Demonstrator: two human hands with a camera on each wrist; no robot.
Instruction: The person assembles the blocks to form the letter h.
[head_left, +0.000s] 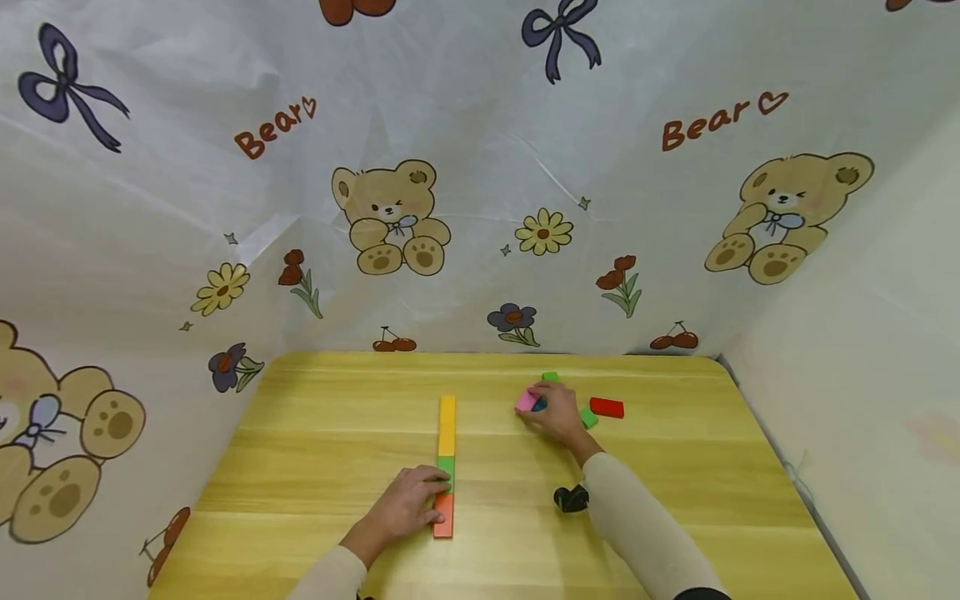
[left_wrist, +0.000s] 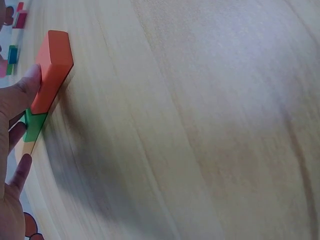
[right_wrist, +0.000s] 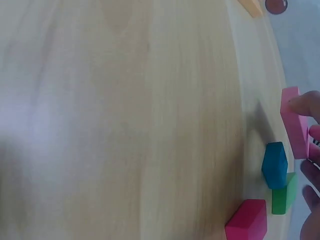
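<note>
A straight row of blocks lies on the table: yellow [head_left: 447, 426] at the far end, green [head_left: 446, 462] in the middle, orange-red [head_left: 444, 525] nearest. My left hand [head_left: 405, 505] rests along the row's left side. Its thumb touches the orange-red block [left_wrist: 53, 62], and its relaxed fingers reach the green block [left_wrist: 35, 127]. To the right, my right hand [head_left: 557, 414] pinches a pink block [right_wrist: 296, 127] between thumb and fingers, tilted above the table. Below it lies a blue block [right_wrist: 274, 165], partly hidden by the hand in the head view.
Around the right hand lie a green block [head_left: 551, 377] behind, another green block [head_left: 588, 417] and a red block [head_left: 607, 407] to the right. A black object [head_left: 571, 499] shows at the right sleeve. A bear-printed cloth [head_left: 465, 308] rises behind the table [head_left: 337, 408].
</note>
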